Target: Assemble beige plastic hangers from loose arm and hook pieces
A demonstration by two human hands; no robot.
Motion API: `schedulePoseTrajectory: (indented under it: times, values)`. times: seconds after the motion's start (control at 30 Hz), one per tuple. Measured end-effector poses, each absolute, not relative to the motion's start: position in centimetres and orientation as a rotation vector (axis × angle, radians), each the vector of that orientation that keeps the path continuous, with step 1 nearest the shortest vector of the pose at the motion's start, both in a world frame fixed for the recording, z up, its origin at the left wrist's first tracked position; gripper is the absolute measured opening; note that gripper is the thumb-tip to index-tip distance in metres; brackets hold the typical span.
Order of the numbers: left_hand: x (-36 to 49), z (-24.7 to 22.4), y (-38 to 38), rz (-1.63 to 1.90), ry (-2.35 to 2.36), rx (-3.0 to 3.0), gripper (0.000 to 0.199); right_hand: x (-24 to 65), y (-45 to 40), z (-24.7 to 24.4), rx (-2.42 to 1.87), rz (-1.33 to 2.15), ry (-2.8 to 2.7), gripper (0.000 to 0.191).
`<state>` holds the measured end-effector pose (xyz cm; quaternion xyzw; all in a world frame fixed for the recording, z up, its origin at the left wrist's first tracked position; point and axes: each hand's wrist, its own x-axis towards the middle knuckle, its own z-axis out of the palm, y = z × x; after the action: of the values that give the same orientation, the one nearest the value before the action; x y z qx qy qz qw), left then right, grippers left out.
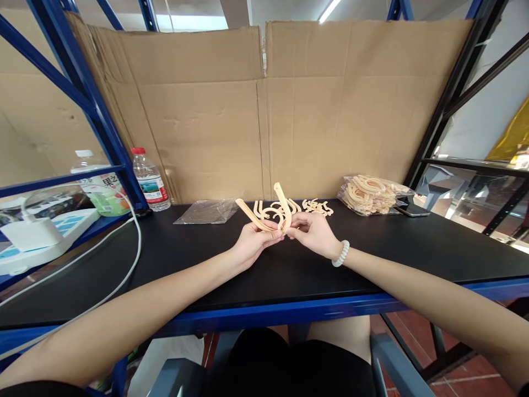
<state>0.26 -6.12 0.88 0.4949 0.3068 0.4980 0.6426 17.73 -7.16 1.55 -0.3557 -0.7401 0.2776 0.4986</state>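
Above the black tabletop, my left hand (257,241) pinches a curved pale wooden piece (253,214) that points up and to the left. My right hand (312,234) grips a second curved wooden piece (282,203), which stands more upright. The lower ends of both pieces meet between my fingertips, and my two hands nearly touch. Whether the ends are joined cannot be made out. Just behind my hands lie several loose curved wooden pieces (296,206), partly hidden. A pile of small wooden pieces (317,207) is right of them.
A clear plastic bag (207,211) lies flat at the back left of the black table (397,248). A filled bag of wooden pieces (367,195) rests at the back right beside a dark phone (413,209). Bottles (151,184), a power strip (53,242) and a white cable (138,242) are left.
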Motion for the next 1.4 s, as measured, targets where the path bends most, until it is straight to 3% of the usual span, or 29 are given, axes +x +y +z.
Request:
schedulePoseTrajectory:
  times: [0.17,0.37,0.6,1.0,1.23,1.4]
  values:
    - [0.3,1.3,-6.1,1.125,0.727,1.093,0.026,17.5,-7.1,1.7,-0.871,0.725,-1.739,0.02]
    - [-0.1,2.3,-5.7,1.062,0.76,1.147,0.013,19.0,-6.0,2.4,-0.837,1.075,-1.648,0.032]
    - [-2.3,4.3,-4.0,0.946,0.898,1.099,0.006,24.5,-3.8,4.2,-0.834,1.418,-1.745,0.033]
    - [-7.1,6.0,-0.5,0.788,0.94,1.279,0.018,28.4,-1.4,4.5,-0.987,1.235,-1.973,0.029]
    - [-7.7,6.3,-1.0,0.468,1.017,2.307,0.015,28.3,-1.5,4.7,-1.121,0.864,-2.367,0.028]
    - [-7.0,6.0,-1.5,0.322,0.968,2.616,0.01,28.3,-1.0,4.2,-1.116,0.655,-2.504,0.025]
